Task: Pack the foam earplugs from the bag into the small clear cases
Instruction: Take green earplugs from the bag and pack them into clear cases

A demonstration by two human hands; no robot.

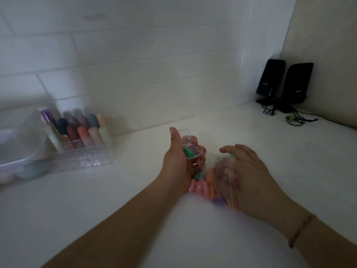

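No legible text; small blurred logos on the two black speakers (284, 84), unreadable.

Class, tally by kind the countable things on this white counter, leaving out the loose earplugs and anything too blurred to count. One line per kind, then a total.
Small clear plastic case, lid open, held in the left hand: 1
Clear plastic bag of coloured foam earplugs, under the right hand: 1
Black desktop speakers: 2
Clear acrylic organiser of coloured tubes: 1
Total: 5

Two speakers (284, 84), one case (190, 146), perhaps.
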